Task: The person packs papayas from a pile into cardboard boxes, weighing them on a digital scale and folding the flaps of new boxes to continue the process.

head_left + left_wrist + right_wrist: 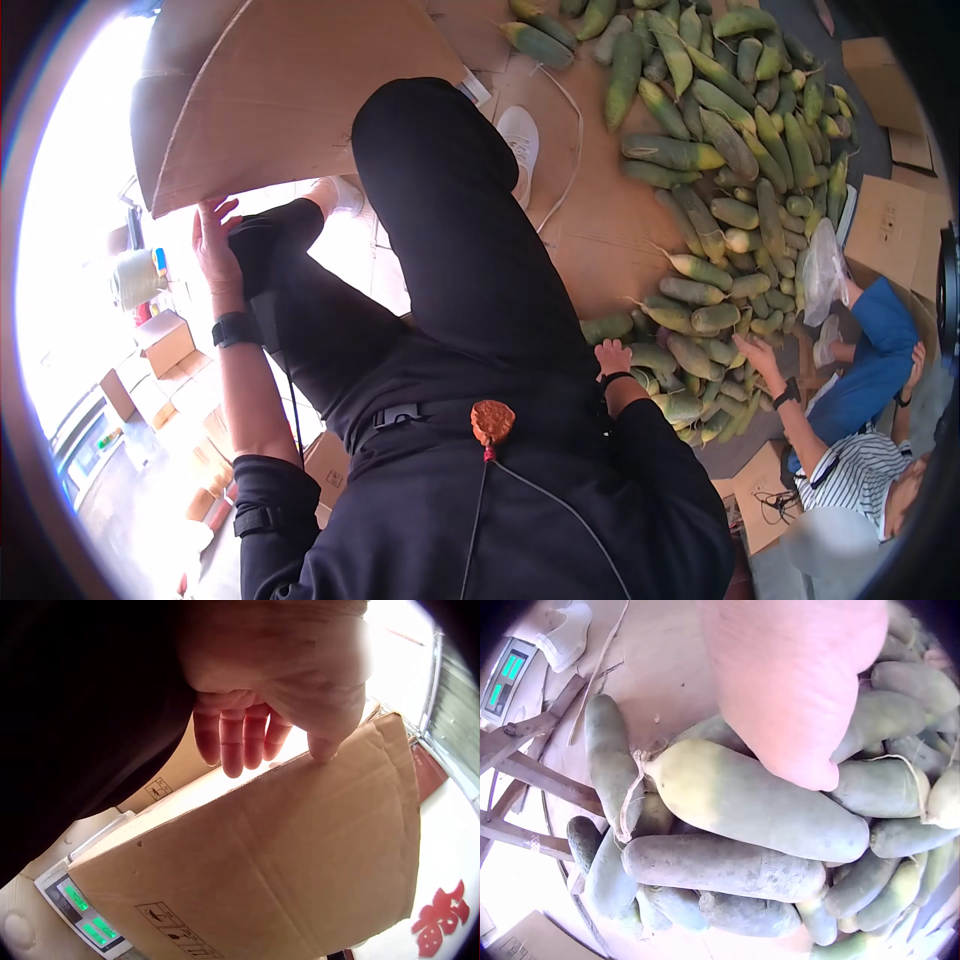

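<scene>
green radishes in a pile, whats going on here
A seated person touches the edge of a cardboard box with their left hand, while their right hand is at the pile of green radishes; whether it holds one is hidden. Another person reaches toward the pile too. A scale with a lit green display stands by the box.

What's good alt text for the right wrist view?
A right hand at a heap of long green radishes. At left, crossed wooden bars, a white shoe and a digital scale with green-lit displays.
</scene>
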`<action>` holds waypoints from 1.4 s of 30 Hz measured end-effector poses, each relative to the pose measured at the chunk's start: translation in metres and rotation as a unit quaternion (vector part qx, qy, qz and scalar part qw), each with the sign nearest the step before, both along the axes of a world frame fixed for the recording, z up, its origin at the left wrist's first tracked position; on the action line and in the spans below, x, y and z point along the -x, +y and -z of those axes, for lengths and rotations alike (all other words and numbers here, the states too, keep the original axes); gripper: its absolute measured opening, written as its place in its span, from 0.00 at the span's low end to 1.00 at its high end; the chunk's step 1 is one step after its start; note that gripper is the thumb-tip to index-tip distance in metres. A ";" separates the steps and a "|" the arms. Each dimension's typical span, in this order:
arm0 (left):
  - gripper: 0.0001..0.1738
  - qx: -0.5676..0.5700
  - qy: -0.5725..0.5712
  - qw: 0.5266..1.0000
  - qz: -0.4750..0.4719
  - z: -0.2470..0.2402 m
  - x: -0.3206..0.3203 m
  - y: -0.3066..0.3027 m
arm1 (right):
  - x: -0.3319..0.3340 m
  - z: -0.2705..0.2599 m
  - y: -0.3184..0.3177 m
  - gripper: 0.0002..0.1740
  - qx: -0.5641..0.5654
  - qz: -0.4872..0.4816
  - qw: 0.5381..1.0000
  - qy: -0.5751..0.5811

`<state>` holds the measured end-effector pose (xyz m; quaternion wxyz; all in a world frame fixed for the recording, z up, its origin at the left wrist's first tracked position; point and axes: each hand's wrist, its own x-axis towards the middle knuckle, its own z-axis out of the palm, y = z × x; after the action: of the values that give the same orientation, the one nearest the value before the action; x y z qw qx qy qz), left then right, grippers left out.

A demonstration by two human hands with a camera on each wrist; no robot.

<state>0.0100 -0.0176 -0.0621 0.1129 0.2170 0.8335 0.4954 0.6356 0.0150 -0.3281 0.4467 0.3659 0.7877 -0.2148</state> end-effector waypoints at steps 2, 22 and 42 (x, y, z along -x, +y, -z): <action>0.27 0.006 0.005 1.000 -0.001 -0.003 -0.004 0.002 | -0.003 0.000 -0.002 0.12 0.003 0.009 1.000 -0.017; 0.23 -0.031 0.001 1.000 -0.007 -0.003 -0.008 0.008 | -0.017 -0.009 0.026 0.15 0.072 0.037 0.995 -0.050; 0.21 -0.098 -0.017 0.995 -0.031 0.001 -0.010 0.008 | 0.131 -0.203 0.229 0.19 -0.047 0.422 0.667 0.612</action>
<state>0.0199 -0.0095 -0.0635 0.0894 0.1925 0.7853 0.5816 0.5041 0.2441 -0.1253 -0.2919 0.4658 0.6547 -0.5188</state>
